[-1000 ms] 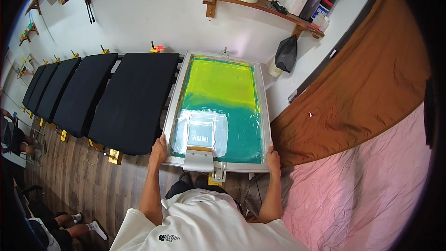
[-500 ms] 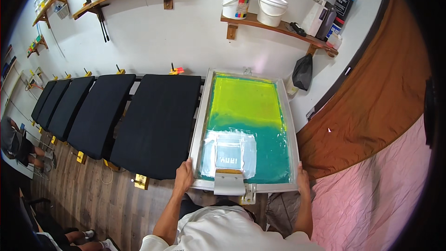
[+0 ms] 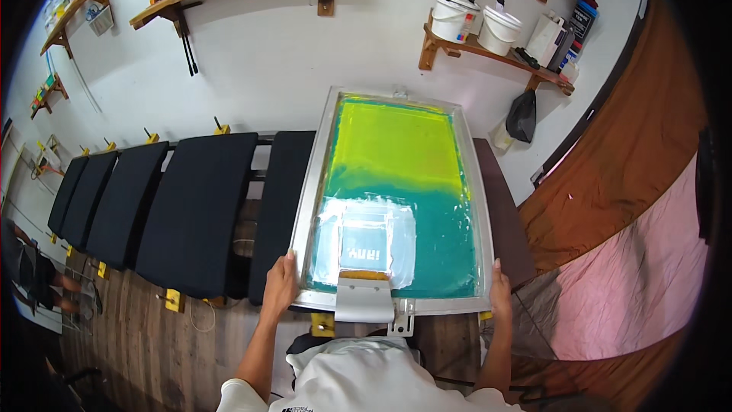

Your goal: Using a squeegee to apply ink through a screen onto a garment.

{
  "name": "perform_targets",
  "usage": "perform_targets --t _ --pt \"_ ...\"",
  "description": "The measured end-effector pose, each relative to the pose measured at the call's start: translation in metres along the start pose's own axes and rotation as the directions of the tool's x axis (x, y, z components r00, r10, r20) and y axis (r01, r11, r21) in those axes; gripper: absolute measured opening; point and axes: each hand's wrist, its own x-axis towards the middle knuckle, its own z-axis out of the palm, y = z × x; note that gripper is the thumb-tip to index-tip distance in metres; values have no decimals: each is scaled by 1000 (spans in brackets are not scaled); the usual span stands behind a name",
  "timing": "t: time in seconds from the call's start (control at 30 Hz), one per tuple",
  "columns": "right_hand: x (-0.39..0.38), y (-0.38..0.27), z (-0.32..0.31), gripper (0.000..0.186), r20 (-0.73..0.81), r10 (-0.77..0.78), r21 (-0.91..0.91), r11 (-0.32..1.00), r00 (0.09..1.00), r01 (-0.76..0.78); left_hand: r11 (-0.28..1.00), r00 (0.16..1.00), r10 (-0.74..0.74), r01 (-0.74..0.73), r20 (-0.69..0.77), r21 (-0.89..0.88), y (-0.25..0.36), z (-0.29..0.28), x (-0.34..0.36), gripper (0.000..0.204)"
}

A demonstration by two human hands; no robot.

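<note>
While left hand and right hand grip one screen frame, five black platens, two white buckets

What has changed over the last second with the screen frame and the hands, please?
The screen frame now lies over a different black board, one further along the row than before, so it appears to have moved sideways. Both hands, left and right, still grip its near corners; the squeegee stays put.
</note>
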Motion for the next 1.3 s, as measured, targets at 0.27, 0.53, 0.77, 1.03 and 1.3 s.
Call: perform_targets --t 0.27,0.53,0.77,1.03,1.3 --pt "-49 -8 120 63 148 29 -58 998 989 -21 996 997 -64 61 -46 -71 -84 -100 28 66" --pt "-31 38 176 68 111 -48 -76 996 993 56 993 992 -101 96 -73 -76 -147 -109 41 63" --pt "-35 20 184 68 92 -55 -121 991 994 66 992 990 -104 97 -91 -79 -148 -106 40 65" --pt "-36 49 181 65 117 -33 -108 993 993 46 989 989 -143 141 -30 -54 -170 -103 38 65" --pt "-36 73 184 65 143 -23 -63 998 989 32 990 986 -111 99 -123 -101 -185 -89 29 70"
